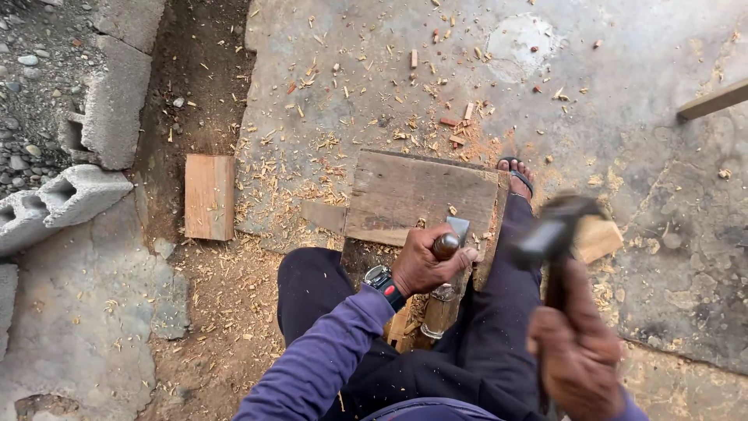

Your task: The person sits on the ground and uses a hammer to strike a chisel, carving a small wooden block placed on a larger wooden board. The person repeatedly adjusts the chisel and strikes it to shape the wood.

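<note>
My left hand [427,261] grips a wooden-handled chisel [449,242], whose metal blade rests on the near edge of a worn wooden block [413,191] between my legs. A wristwatch sits on that wrist. My right hand [576,351] holds a hammer [555,234] raised to the right of the chisel; the hammer head is blurred by motion. Another wooden-handled tool [440,312] stands below the left hand, beside the block.
Wood chips and shavings cover the concrete floor [623,101]. A small plank [209,196] lies on dirt at left, next to concrete blocks [93,148]. My sandalled foot [518,175] shows beyond the block. A wooden offcut [598,238] lies behind the hammer; a strip of wood [713,100] sits far right.
</note>
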